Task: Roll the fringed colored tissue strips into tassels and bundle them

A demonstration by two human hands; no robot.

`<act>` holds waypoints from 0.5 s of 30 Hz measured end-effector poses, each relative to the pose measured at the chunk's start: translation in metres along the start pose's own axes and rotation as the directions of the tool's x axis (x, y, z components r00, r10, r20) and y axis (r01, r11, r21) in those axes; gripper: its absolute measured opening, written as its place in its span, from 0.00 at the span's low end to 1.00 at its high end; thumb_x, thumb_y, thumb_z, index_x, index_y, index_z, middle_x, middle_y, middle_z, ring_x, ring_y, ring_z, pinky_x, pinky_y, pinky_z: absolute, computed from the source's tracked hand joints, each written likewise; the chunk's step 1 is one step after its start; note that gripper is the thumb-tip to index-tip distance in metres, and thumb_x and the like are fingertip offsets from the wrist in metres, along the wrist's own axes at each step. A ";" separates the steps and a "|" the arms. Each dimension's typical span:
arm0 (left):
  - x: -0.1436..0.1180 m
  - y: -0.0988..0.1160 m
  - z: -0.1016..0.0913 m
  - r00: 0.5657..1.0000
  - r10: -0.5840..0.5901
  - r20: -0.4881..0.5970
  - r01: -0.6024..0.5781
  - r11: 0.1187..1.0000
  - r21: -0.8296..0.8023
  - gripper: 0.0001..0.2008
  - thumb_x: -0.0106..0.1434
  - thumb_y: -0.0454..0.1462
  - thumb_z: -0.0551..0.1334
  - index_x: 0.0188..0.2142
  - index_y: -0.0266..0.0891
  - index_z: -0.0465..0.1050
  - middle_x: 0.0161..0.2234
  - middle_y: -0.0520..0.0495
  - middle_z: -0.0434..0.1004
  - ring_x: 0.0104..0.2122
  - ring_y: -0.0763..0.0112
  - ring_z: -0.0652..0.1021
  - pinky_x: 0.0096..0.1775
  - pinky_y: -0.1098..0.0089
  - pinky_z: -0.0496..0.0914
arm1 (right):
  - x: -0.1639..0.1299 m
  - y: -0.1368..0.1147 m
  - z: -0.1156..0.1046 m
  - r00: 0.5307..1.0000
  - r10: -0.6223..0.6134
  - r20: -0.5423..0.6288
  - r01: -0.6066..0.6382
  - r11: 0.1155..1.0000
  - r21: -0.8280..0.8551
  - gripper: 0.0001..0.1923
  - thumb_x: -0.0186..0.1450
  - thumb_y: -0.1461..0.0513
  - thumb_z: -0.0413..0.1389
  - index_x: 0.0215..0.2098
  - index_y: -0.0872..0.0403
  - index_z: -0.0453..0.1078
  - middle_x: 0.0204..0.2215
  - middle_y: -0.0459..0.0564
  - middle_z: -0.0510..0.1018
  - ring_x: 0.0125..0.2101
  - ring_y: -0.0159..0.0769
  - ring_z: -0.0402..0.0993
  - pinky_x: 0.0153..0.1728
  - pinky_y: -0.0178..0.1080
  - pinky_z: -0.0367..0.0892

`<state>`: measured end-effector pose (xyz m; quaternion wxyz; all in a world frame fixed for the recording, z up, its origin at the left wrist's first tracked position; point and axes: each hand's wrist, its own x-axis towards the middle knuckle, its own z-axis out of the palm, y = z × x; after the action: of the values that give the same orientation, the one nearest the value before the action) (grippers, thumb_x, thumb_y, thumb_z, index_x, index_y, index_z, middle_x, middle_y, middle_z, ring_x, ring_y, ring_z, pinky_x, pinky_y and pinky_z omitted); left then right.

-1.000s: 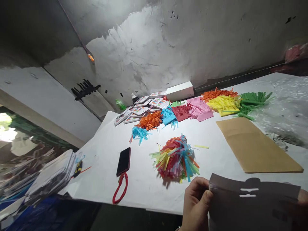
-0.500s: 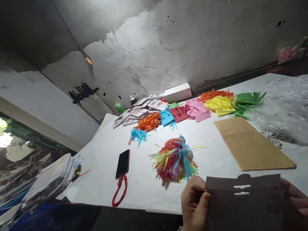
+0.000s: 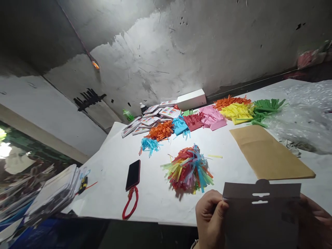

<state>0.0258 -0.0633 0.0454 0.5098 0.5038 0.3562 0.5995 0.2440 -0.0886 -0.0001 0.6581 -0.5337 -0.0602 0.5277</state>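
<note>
A dark flat packet (image 3: 260,214) with a white hang slot at its top is held upright near the front edge of the table. My left hand (image 3: 210,216) pinches its left edge with the thumb on the front. My right hand (image 3: 315,221) grips its right edge, partly hidden behind it. Just beyond the packet lies a mixed bundle of coloured paper strips (image 3: 188,169) on the white sheet (image 3: 155,193) covering the table.
A black phone with a red wrist loop (image 3: 132,174) lies left of the bundle. A brown envelope (image 3: 269,154) lies to the right, crumpled clear plastic (image 3: 306,114) beyond it. Single-colour strip piles (image 3: 215,116), printed packets (image 3: 153,119) and a white box (image 3: 192,98) line the back. Stacked packets (image 3: 52,193) sit far left.
The packet has risen slightly and turned more square to me, with both hands still holding its edges. The view has shifted a little.
</note>
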 end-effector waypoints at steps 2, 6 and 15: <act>0.003 0.005 0.001 0.992 -0.047 0.113 0.049 0.999 -0.011 0.17 0.62 0.51 0.69 0.32 0.39 0.84 0.29 0.47 0.76 0.33 0.68 0.73 0.38 0.70 0.65 | -0.001 -0.006 0.001 0.998 -0.036 -0.041 0.035 0.999 -0.029 0.28 0.31 0.55 0.78 0.32 0.48 0.82 0.27 0.52 0.83 0.23 0.49 0.80 0.19 0.37 0.77; 0.004 0.011 0.000 0.949 -0.191 0.250 0.214 0.975 -0.065 0.18 0.63 0.51 0.69 0.36 0.39 0.85 0.31 0.45 0.80 0.34 0.66 0.74 0.38 0.69 0.66 | -0.008 -0.022 0.005 0.998 0.020 -0.058 -0.017 0.999 0.046 0.31 0.24 0.57 0.78 0.28 0.50 0.80 0.28 0.53 0.84 0.24 0.49 0.80 0.21 0.39 0.78; -0.009 0.012 0.002 0.981 -0.107 0.160 0.124 0.987 -0.100 0.19 0.58 0.49 0.74 0.44 0.40 0.83 0.39 0.42 0.84 0.39 0.62 0.80 0.42 0.68 0.71 | -0.020 -0.034 0.011 0.995 -0.098 -0.036 0.102 0.987 0.126 0.29 0.28 0.59 0.78 0.29 0.49 0.78 0.23 0.46 0.80 0.20 0.40 0.76 0.20 0.35 0.76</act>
<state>0.0243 -0.0747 0.0550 0.5966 0.4982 0.3111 0.5469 0.2496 -0.0923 0.0402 0.7173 -0.4948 -0.0434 0.4887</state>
